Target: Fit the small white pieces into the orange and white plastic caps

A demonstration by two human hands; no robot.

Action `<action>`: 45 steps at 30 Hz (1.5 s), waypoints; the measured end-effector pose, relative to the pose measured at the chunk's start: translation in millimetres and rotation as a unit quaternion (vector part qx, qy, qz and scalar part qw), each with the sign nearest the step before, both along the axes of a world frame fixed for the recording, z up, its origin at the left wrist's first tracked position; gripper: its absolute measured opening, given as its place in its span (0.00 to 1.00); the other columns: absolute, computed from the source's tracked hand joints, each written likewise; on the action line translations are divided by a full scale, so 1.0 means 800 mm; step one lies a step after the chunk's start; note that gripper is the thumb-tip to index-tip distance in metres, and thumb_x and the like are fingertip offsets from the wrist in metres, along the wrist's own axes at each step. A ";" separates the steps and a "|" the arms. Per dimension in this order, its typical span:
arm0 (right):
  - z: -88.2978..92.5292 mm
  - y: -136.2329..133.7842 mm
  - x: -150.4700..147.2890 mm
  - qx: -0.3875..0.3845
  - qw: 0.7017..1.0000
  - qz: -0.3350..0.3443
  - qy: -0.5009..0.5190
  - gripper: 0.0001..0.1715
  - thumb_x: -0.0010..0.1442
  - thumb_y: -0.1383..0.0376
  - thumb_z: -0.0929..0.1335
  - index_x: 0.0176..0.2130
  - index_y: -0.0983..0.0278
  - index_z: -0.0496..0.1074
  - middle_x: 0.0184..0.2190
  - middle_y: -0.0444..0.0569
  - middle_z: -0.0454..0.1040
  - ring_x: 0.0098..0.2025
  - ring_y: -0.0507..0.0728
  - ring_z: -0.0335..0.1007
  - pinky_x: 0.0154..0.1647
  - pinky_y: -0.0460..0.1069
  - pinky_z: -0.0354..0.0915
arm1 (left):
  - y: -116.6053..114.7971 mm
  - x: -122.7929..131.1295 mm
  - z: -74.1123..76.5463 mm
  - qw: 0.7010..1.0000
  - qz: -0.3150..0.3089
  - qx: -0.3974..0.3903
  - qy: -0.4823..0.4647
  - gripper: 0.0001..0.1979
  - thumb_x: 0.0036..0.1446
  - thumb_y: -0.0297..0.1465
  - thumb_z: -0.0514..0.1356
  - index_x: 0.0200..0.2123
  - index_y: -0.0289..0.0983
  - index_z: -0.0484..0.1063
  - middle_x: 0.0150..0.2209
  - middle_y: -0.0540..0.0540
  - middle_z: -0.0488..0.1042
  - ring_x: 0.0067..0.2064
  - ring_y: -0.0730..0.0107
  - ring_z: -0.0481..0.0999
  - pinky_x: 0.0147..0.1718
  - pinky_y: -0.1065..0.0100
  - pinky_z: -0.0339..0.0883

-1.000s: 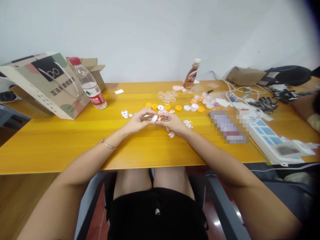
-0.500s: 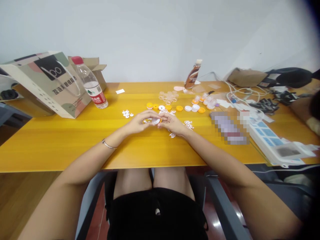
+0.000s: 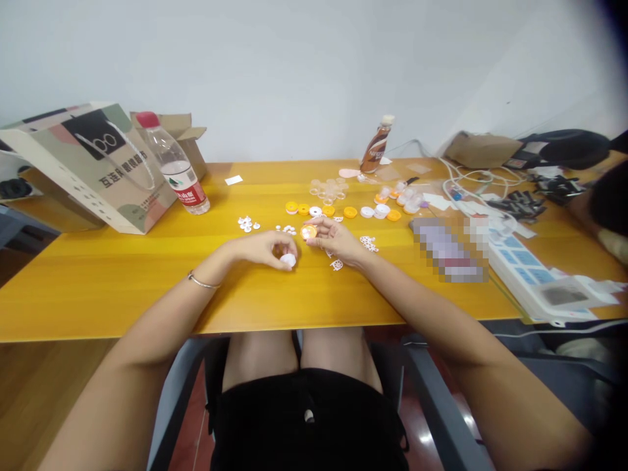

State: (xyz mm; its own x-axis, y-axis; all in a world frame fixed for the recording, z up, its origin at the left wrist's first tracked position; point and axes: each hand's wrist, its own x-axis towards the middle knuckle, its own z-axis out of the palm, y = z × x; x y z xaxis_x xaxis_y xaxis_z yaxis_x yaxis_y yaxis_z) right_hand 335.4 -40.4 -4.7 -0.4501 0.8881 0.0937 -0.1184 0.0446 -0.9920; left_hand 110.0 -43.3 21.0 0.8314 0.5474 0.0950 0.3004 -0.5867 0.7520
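Observation:
My left hand point(image 3: 267, 248) rests on the yellow table point(image 3: 147, 275), its fingers curled round a small white cap point(image 3: 288, 260). Just to its right, my right hand point(image 3: 336, 239) pinches a small orange round piece point(image 3: 309, 231) at its fingertips. The two hands are a little apart. A row of orange and white caps point(image 3: 343, 211) lies just beyond them. Small white cut-out pieces point(image 3: 367, 243) lie by my right hand, and more white bits point(image 3: 246, 224) lie to the left.
A paper bag point(image 3: 93, 163) and a water bottle point(image 3: 174, 167) stand at the left. A brown drink bottle point(image 3: 375, 147) stands at the back. Cables, a power strip point(image 3: 532, 261) and black items crowd the right. Another person's arm point(image 3: 601, 216) shows at the right edge.
My hands were joined round a white and orange piece. They have now come apart: the left drew back toward me with the white cap, the right keeps the orange piece.

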 end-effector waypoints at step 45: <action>-0.009 -0.010 -0.012 0.024 0.998 0.038 -0.034 0.20 0.45 0.70 0.71 0.41 0.63 0.69 0.30 0.41 0.72 0.32 0.49 0.70 0.40 0.48 0.68 | -0.013 0.028 -0.007 0.947 0.183 0.264 0.002 0.05 0.58 0.26 0.56 0.36 0.35 0.72 0.33 0.46 0.74 0.34 0.72 0.73 0.35 0.71 0.66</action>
State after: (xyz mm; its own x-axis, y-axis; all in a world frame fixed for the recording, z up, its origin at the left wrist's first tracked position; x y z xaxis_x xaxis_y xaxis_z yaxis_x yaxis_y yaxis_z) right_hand 325.9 -48.7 -11.8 -0.5226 0.8464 0.1030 -0.0562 0.0864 -0.9947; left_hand 132.3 -53.6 15.6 0.5959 0.6767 0.4324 0.5587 -0.7362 0.3820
